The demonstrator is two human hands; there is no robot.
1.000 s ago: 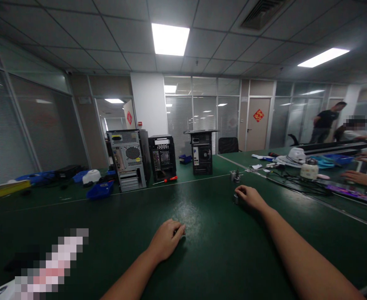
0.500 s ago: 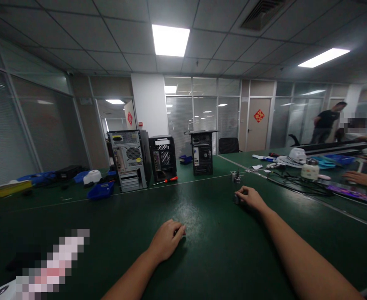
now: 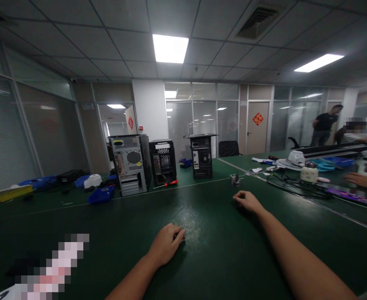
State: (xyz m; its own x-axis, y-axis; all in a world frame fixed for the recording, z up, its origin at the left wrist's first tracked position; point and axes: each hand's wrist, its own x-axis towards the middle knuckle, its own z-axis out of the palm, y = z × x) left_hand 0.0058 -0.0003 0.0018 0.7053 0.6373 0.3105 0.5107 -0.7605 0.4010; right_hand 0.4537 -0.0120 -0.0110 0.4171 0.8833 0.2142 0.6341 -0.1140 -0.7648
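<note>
My left hand [image 3: 166,246] rests on the dark green table [image 3: 202,258] with its fingers curled under and nothing visible in it. My right hand [image 3: 246,201] reaches further out over the table, palm down. Its fingers are closed over the spot where a small grey metal part lay; the part is hidden under them. A little beyond that hand, a few small metal pieces [image 3: 235,179] stand near the seam between two tables.
Three computer towers [image 3: 128,164] [image 3: 163,161] [image 3: 201,156] stand at the back, with a red-handled screwdriver [image 3: 170,183] and blue trays [image 3: 101,194] beside them. On the right are cables [image 3: 295,183], a white appliance [image 3: 308,171] and a co-worker's hand [image 3: 361,180].
The small grey part showed at my right fingertips before; now the hand covers it. My left hand has stayed put. The view has shifted slightly.
</note>
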